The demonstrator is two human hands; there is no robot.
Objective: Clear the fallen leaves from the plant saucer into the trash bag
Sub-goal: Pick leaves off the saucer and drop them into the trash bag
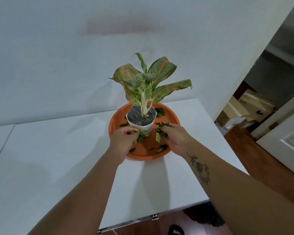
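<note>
— What's going on at the white table [58, 150]?

— Both of the person's hands are down in the orange saucer [174, 116]. The left hand [124, 139] is curled tight round a clump of fallen leaves [141, 135] just in front of the white pot [141, 123]. The right hand [175, 138] is pinching another bunch of leaves [159, 131] just beside the pot.

— Any left lying loose?

— A few. One scrap [124, 124] to the left of the pot, some [159, 111] behind it on the right, and a few bits [161, 147] near the front rim between the wrists.

— And the plant?

— The plant [148, 83] stands upright in the pot, which sits in the saucer toward the back. Its leaves are green-speckled and browning at the edges.

— Anything written anywhere?

— Cardboard boxes [244, 109] are stacked through the doorway on the right. There's dark printing on them, but it's too blurred to read. The right forearm has a tattoo [200, 168], a picture, no lettering I can make out.
</note>
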